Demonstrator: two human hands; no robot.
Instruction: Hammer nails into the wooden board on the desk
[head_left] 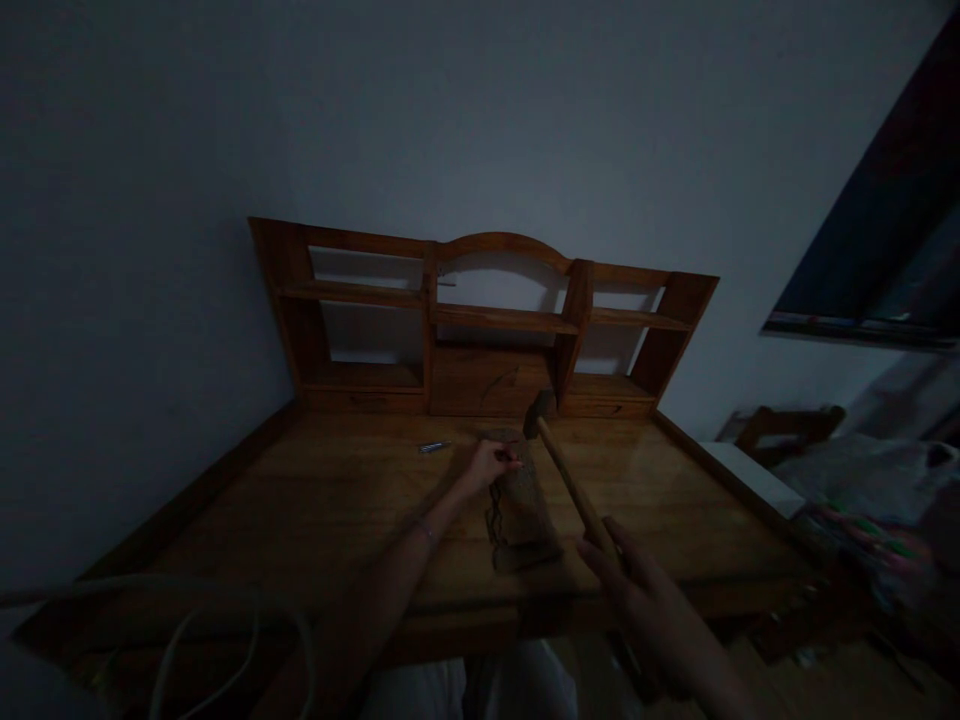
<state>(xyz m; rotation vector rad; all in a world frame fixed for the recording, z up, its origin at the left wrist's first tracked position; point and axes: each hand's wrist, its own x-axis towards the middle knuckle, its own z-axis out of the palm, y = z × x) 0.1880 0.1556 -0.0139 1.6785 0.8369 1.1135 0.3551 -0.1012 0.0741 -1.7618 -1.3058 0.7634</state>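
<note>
The room is very dim. My right hand (645,600) is closed round the wooden handle of a hammer (559,455), whose head is raised over the far middle of the wooden desk (315,510). My left hand (491,462) is pinched at the top of a flat brownish piece (525,505) lying on the desk, holding something small that I cannot make out. The hammer head hangs just to the right of and above that hand.
A wooden hutch with shelves (495,320) stands at the back of the desk against the wall. A small metal item (435,447) lies left of my hand. A pale cable (217,640) loops at the near left. Clutter and a chair (787,425) stand at right.
</note>
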